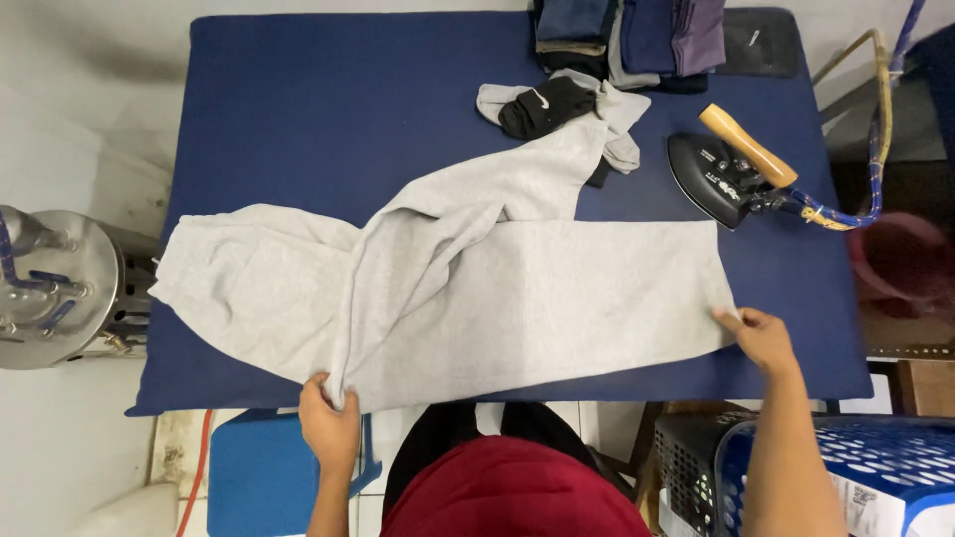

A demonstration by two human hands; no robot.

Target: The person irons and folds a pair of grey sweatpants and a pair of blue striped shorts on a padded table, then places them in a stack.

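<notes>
A pair of light grey sweatpants [477, 288] lies spread across the blue padded table [328, 109]. One leg runs flat to the right; the other is folded up toward the back. My left hand [328, 423] pinches the fabric at the near edge, around the crotch fold. At the cuff end of the flat leg, my right hand [761, 338] grips the fabric. A black iron with a wooden handle [731, 169] rests on the table behind my right hand.
Black and grey socks [552, 104] lie at the back, in front of a stack of folded clothes [627, 35]. A metal steam tank [55, 288] stands left. A blue stool [259, 472] and blue perforated basket [856, 467] sit below the table edge.
</notes>
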